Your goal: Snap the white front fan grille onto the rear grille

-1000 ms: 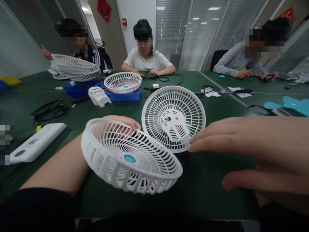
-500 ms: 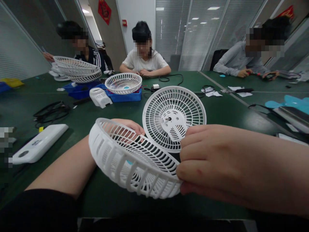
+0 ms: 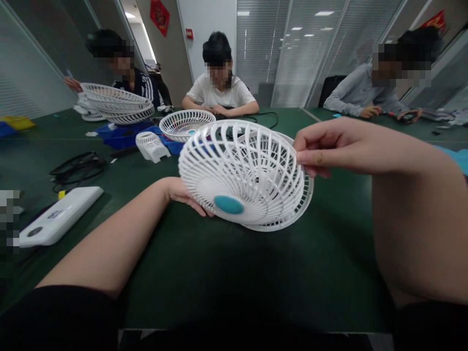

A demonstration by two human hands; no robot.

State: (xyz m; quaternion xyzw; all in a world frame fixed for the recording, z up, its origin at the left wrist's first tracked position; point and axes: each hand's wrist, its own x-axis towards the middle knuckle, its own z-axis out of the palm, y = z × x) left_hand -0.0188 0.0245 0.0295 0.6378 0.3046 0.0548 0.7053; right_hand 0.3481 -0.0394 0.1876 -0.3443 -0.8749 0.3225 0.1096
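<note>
A white front fan grille (image 3: 204, 170) with a blue oval centre is tilted up above the table, its outer side facing me. My right hand (image 3: 325, 146) pinches its right rim between thumb and fingers. Behind it, partly covered, stands the round rear grille (image 3: 280, 225), with the motor plate dimly visible through the slats. My left hand (image 3: 183, 192) is at the lower left of the front grille, its visible fingers stretched out. The grille hides the rest of that hand, so I cannot tell whether it touches either grille.
Another front grille (image 3: 175, 129) rests on a blue bin, beside a white plastic housing (image 3: 151, 147). At left lie a white fan base (image 3: 60, 217) and a coiled black cable (image 3: 78, 168). Stacked grilles (image 3: 117, 105) stand farther back. Three people sit around the green table (image 3: 256, 282).
My right hand has raised the front grille and turned it, so its blue centre now faces me and it overlaps the rear grille. My left hand has shifted slightly and its fingers extend below the rim.
</note>
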